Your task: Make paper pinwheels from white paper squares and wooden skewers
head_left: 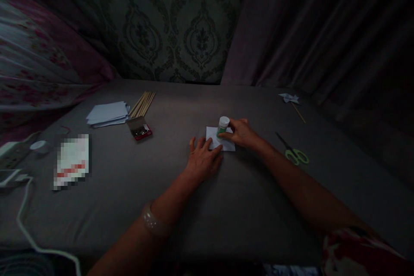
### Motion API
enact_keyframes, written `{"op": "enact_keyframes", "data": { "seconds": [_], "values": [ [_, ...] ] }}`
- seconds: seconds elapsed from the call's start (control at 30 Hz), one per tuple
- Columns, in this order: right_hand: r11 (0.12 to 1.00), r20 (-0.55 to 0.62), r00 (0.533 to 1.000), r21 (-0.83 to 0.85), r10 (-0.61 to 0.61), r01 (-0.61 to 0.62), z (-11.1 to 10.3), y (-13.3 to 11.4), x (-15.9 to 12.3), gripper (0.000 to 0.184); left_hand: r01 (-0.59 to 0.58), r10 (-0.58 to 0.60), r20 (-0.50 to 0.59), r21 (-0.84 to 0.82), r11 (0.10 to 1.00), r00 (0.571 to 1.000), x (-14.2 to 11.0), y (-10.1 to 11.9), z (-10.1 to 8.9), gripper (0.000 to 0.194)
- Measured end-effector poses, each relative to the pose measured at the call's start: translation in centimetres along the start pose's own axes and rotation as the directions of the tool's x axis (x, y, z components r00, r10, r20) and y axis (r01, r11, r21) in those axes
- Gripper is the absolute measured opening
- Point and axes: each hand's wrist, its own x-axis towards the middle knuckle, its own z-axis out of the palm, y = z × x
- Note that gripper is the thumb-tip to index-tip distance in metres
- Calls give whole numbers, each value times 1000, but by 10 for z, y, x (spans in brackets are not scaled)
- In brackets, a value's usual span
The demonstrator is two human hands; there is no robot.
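Note:
My right hand [243,133] grips an upright glue stick [222,127], white at the top with a green label. Its lower end is over a small square of white paper [230,147], and I cannot see whether it touches. My left hand [202,159] lies palm down with the fingers spread, its fingertips on the paper's left and near edges. Right of the hands, a pair of scissors [293,151] with lime-green handles lies with its blades slightly apart or shut; I cannot tell which.
A stack of white paper [108,113], several wooden sticks [142,104] and an open box of small metal pieces [140,130] lie to the left. A paper pinwheel [289,98] on a stick is at the back right. A power strip [14,155] with a white cord sits far left.

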Motion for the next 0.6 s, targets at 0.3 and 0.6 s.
{"op": "enact_keyframes", "data": {
  "seconds": [0.3,0.6],
  "values": [
    [989,-122,987,-97,103,-115,12,-19,-8,32,-23,22,22,47,999,1000,0,-1,-3,40],
    [997,220,974,62,-50,37,-12,-2,13,19,-72,70,36,59,996,997,-1,-5,-9,39]
  ]
}}
